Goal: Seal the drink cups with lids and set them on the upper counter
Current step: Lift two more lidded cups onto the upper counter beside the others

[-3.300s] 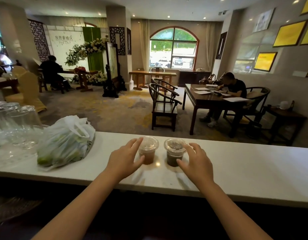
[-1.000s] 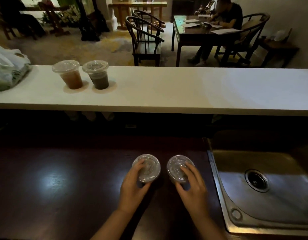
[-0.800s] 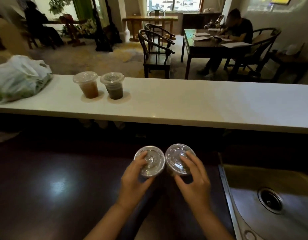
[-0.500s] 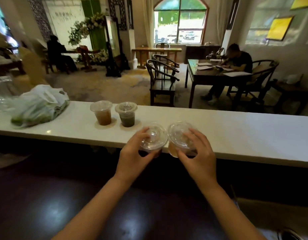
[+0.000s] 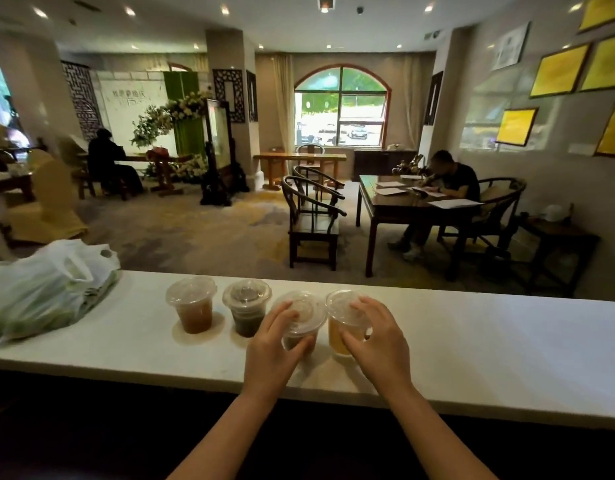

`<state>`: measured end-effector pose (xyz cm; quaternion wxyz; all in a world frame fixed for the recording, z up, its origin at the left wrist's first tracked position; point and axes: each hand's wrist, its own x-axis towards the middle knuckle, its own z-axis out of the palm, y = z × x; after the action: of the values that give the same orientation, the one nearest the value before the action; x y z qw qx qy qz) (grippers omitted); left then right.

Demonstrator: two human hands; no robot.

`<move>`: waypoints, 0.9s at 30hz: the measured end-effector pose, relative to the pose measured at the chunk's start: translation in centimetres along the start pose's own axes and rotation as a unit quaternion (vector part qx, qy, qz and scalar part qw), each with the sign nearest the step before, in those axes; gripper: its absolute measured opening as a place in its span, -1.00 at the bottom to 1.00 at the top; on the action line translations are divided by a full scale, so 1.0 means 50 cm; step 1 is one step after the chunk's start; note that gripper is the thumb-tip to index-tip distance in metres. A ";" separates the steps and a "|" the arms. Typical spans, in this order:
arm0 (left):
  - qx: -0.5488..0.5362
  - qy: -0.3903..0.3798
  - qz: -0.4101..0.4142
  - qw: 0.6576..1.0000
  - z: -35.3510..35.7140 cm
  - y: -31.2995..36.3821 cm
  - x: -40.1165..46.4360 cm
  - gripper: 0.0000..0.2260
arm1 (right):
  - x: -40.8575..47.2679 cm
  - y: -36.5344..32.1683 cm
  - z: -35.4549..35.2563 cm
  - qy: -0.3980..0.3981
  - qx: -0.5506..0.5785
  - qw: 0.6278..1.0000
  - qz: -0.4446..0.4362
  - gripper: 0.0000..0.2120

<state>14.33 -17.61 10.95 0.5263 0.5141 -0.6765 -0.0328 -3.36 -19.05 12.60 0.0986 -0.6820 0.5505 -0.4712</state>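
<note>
While we look along the white upper counter (image 5: 489, 344), a plastic bag (image 5: 46, 292) lies at nine o'clock. Next stand an amber cup (image 5: 193, 306) and a dark cup (image 5: 246, 308), both lidded, upright, untouched. Our left hand (image 5: 269, 351) wraps a third lidded cup (image 5: 301, 320); our right hand (image 5: 380, 344) wraps a yellow lidded cup (image 5: 344, 323), touching it. Both sit at twelve o'clock, back from the near edge. Bare counter opens toward three o'clock.
</note>
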 end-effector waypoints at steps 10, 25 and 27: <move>0.028 0.008 -0.011 1.000 0.054 -0.052 0.027 -0.45 | 0.032 0.066 0.042 -0.007 -0.030 1.000 0.003 -0.46; 0.084 -0.011 0.009 0.996 0.061 -0.072 0.029 -0.52 | 0.036 0.075 0.046 -0.016 -0.085 0.994 -0.071 -0.47; 0.079 -0.012 0.008 0.997 0.060 -0.070 0.030 -0.52 | 0.034 0.073 0.047 -0.016 -0.086 0.994 -0.070 -0.47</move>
<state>14.51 -21.84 8.58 0.4761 0.5481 -0.6874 0.0188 -4.09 -22.79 9.85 0.0146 -0.7323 0.5382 -0.4169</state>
